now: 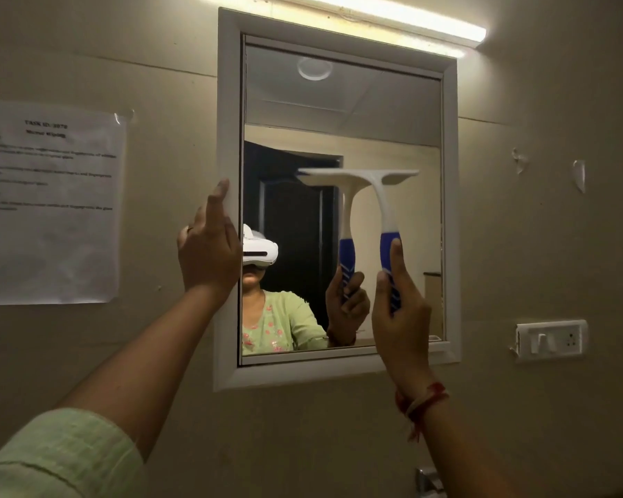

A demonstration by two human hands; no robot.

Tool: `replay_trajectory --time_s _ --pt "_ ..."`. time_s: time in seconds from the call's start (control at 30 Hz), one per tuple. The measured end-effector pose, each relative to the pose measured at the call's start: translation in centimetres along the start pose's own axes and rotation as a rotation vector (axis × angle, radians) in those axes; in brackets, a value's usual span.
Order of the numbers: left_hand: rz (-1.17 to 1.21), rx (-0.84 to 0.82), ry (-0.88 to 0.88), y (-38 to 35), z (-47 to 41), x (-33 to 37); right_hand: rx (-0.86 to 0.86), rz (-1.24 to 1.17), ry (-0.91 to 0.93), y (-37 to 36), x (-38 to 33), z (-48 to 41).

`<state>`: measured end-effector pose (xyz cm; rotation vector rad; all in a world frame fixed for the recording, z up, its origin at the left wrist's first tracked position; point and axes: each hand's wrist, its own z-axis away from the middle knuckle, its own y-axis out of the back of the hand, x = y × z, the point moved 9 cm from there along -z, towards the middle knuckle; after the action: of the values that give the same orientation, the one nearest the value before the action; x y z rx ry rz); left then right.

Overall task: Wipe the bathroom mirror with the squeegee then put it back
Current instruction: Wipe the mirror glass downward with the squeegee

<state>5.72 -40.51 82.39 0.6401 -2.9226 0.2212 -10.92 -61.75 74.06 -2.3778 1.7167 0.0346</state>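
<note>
A white-framed bathroom mirror (389, 113) hangs on the beige wall. My right hand (400, 310) grips the blue handle of a white squeegee (382, 195). Its blade lies against the glass at about mid-height, right of centre, and its reflection shows just to the left. My left hand (207, 253) rests on the left side of the mirror frame (229, 102), fingers spread, holding nothing. The glass reflects a person wearing a white headset and a green top.
A printed sheet (47, 203) is taped to the wall on the left. A white switch and socket plate (551, 339) sits right of the mirror. A lit tube lamp (410, 19) runs above the frame. Part of a metal tap (427, 479) shows at the bottom.
</note>
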Motion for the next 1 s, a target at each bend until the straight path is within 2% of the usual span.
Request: replay_trajectory --time_s 0.13,0.33,0.57,0.87,1.0 --pt "0.01 0.003 0.004 0.1 0.1 0.0 0.013 0.0 -0.032 -0.4 0.3 -0.9" --pt "0.013 0.011 0.003 0.0 0.2 0.0 -0.069 -0.037 -0.052 0.4 1.1 7.2" --pt "-0.033 -0.001 0.008 -0.2 0.2 0.0 -0.034 -0.041 -0.065 0.2 1.3 2.9" --pt "-0.018 0.008 0.009 -0.1 0.2 0.1 -0.127 -0.034 -0.11 1.5 2.2 11.3" --pt "-0.015 0.004 0.007 -0.1 0.3 0.1 -0.076 -0.032 -0.114 1.2 2.3 8.4"
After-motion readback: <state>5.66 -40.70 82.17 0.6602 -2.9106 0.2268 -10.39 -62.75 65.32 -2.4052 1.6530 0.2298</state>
